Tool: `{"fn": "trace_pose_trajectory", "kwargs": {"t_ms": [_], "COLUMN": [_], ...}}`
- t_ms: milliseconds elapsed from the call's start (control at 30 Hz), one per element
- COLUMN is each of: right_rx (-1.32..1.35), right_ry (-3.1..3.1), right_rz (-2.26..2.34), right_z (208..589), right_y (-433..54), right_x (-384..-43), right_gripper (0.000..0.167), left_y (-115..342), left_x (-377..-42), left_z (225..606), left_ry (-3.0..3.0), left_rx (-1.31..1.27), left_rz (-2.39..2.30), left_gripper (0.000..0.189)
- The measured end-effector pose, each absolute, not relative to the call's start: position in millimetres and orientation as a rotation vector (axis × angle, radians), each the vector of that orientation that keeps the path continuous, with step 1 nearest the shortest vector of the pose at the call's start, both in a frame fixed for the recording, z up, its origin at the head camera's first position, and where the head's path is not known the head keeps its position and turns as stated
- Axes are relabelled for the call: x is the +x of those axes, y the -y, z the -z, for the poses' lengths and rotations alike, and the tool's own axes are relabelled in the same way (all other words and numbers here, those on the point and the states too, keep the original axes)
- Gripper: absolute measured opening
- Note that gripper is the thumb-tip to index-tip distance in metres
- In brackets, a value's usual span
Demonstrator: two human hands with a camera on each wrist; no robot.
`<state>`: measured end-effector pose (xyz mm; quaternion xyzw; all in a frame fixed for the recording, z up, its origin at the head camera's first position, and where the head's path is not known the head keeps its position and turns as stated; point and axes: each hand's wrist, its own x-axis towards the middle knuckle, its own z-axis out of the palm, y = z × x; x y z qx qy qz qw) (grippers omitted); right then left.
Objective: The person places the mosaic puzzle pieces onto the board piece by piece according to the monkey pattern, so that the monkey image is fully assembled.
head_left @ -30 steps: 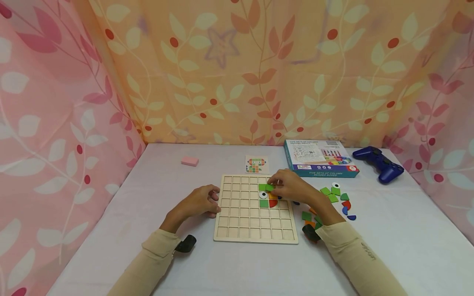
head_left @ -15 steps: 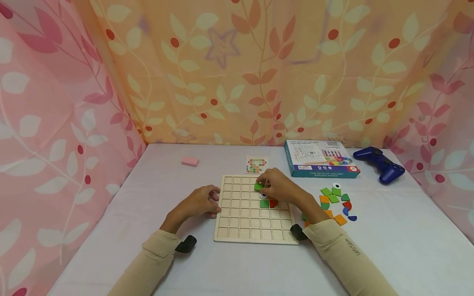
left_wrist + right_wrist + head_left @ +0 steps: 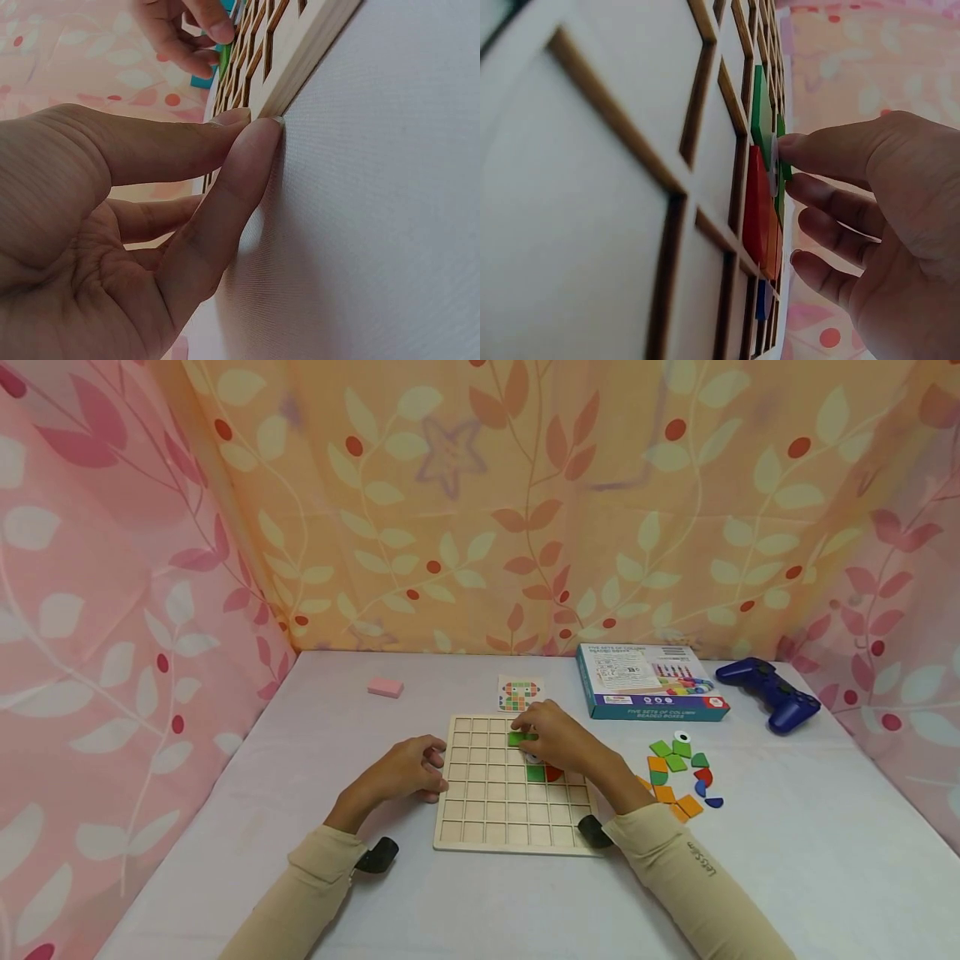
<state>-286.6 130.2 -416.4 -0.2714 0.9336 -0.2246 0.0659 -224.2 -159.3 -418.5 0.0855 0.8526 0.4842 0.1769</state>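
Observation:
A square wooden grid board (image 3: 487,814) lies on the table. At its left edge is my left hand (image 3: 405,768); in the left wrist view its thumb and a finger pinch the board's rim (image 3: 300,67). My right hand (image 3: 561,739) reaches over the board's upper part and pinches a green square tile (image 3: 516,739) against the grid. Below that hand sit a green tile (image 3: 535,773), a red rounded tile (image 3: 553,773) and a partly covered white eye tile (image 3: 532,758). Orange and blue pieces (image 3: 763,300) show in the right wrist view.
Loose green, orange, red and blue tiles (image 3: 664,794) lie right of the board. Behind it is a pattern card (image 3: 520,695). A boxed set (image 3: 651,683) and a blue game controller (image 3: 768,693) stand at the back right; a pink block (image 3: 386,687) is at the back left.
My right hand has moved left along the board's upper row with the green tile, uncovering more loose tiles on the right. My left hand stays at the board's edge.

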Motion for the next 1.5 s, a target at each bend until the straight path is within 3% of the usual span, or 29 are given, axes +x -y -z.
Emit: {"fn": "trace_pose_trajectory", "kwargs": {"t_ms": [767,1500], "right_rx": [-0.784,-0.567], "right_ry": [-2.787,-2.805], "right_rz": [0.792,0.803], "right_z": [402,395], "right_y": [-143,-227], "right_x": [-273,-263], "right_gripper": [0.034,0.034], "left_y": [159,158], "left_x": [-225,-224], "left_z": [420,420], "left_ry": [-2.411,-2.398], "left_rx": [0.244,0.237], "left_rz": [-1.372,-1.396], "left_gripper": [0.064,0.064]}}
